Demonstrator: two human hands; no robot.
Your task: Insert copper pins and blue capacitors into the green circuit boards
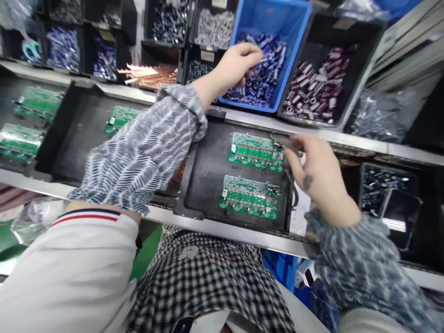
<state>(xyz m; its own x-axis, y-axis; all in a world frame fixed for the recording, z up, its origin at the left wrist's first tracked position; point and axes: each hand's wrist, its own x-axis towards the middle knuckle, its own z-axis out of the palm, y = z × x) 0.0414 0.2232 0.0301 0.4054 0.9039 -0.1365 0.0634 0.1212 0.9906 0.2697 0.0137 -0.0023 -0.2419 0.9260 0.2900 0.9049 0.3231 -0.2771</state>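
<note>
My left hand (239,64) reaches over a blue bin (294,32) of blue cylindrical capacitors (267,78). Its thumb and forefinger are pinched together; what lies between them is too small to make out. My right hand (315,173) hangs beside the right end of the upper green circuit board (256,151), thumb and forefinger a little apart and slightly blurred, with nothing visible between them. Below that board, a second green circuit board (249,196) lies in the same black tray (204,185). Small parts sit on both boards.
A black bin (364,37) of maroon capacitors stands right of the blue one. Several more part bins and copper-coloured strips (152,75) line the back. Another black tray (76,125) holds a board (120,119) partly behind my left sleeve. At right lies a phone-like dark slab (400,215).
</note>
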